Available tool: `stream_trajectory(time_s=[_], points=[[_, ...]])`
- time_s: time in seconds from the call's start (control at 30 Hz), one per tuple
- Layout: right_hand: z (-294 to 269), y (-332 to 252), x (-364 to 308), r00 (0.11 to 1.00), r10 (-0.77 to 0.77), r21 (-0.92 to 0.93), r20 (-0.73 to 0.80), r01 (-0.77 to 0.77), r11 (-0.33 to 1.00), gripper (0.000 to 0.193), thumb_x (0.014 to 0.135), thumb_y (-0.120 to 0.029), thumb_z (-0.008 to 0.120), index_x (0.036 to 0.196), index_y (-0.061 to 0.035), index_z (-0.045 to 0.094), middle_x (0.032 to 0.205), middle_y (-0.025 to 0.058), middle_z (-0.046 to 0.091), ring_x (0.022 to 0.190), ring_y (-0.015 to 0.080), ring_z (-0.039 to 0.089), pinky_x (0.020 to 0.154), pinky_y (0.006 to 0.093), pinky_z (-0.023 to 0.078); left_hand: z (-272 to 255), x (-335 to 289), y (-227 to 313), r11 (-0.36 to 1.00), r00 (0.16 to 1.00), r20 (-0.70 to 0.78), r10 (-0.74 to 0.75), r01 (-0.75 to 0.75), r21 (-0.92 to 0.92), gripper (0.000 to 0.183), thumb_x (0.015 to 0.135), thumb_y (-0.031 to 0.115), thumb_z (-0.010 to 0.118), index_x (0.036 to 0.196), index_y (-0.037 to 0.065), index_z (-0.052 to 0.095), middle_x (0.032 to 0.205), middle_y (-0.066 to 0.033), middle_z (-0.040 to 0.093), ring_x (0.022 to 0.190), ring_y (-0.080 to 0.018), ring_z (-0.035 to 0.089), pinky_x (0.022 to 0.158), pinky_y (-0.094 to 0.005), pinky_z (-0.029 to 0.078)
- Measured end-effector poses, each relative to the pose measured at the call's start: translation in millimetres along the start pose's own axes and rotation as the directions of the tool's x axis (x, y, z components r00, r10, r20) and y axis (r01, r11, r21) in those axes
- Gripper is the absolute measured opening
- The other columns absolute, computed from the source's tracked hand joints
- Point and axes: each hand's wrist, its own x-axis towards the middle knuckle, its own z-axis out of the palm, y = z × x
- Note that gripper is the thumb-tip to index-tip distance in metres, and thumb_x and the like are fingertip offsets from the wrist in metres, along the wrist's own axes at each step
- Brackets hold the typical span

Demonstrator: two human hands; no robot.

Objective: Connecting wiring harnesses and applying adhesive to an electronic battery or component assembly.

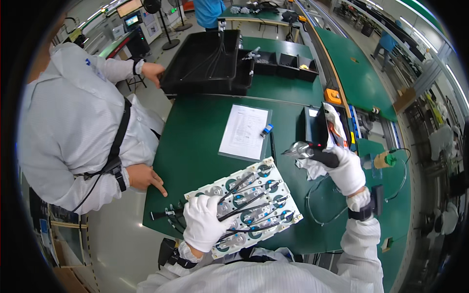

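Observation:
My left hand [202, 222], in a white glove, is curled over the left part of a white panel [289, 193] and grips black cables [246, 205] that fan out across it. Rows of clear round fittings and dark green discs cover the panel, which lies tilted on the bench in front of me. My gloved right hand [346, 171] is closed around the black handle of a hand tool [300, 149] with a shiny metal head and a small red light. The tool is held above the bench, right of the panel, its tip pointing left.
A person in white [83, 132] stands left, one hand on the green bench [195, 141], the other at a large black tray [205, 88]. A paper sheet [244, 132], small black bins [288, 66], a black box [315, 127] and a clear tube [312, 215] lie around.

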Motion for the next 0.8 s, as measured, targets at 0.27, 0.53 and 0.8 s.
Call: stream_trajectory(time_s=[0.27, 0.53, 0.8], points=[[-22, 22, -60, 0.936, 0.023, -0.322, 0.351, 0.097, 0.942, 0.016, 0.066, -0.024, 0.067, 0.072, -0.0146, 0.055, 0.062, 0.0073, 0.056, 0.061, 0.0269, 0.059, 0.057, 0.0401, 0.046, 1, 3, 2, 0.999, 1.0, 0.028, -0.007, 0.006, 0.037, 0.064, 0.058, 0.044, 0.078, 0.105, 0.007, 0.057, 0.091, -0.0092, 0.049, 0.091, -0.0287, 0.046, 0.079, -0.0427, 0.037], [-11, 31, -70, 0.927, 0.004, -0.371, 0.375, 0.147, 0.917, 0.015, 0.069, -0.021, 0.066, 0.075, -0.0132, 0.054, 0.062, 0.0076, 0.055, 0.06, 0.027, 0.059, 0.055, 0.0399, 0.045, 0, 0, 2, 1.0, 1.0, 0.011, -0.002, 0.002, 0.008, 0.059, 0.061, 0.039, 0.078, 0.105, 0.007, 0.056, 0.091, -0.011, 0.049, 0.089, -0.0303, 0.047, 0.077, -0.0429, 0.036], [11, 56, -30, 0.917, -0.313, -0.418, 0.248, 0.393, 0.819, 0.01, 0.07, -0.016, 0.062, 0.073, -0.0148, 0.053, 0.068, 0.004, 0.052, 0.069, 0.0247, 0.055, 0.065, 0.0381, 0.042, 5, 1, 4, 1.0, 1.0, -0.015, 0.016, -0.016, 0.005, 0.058, 0.061, 0.039, 0.078, 0.103, 0.007, 0.056, 0.09, -0.0112, 0.049, 0.088, -0.0304, 0.048, 0.076, -0.0427, 0.035]])
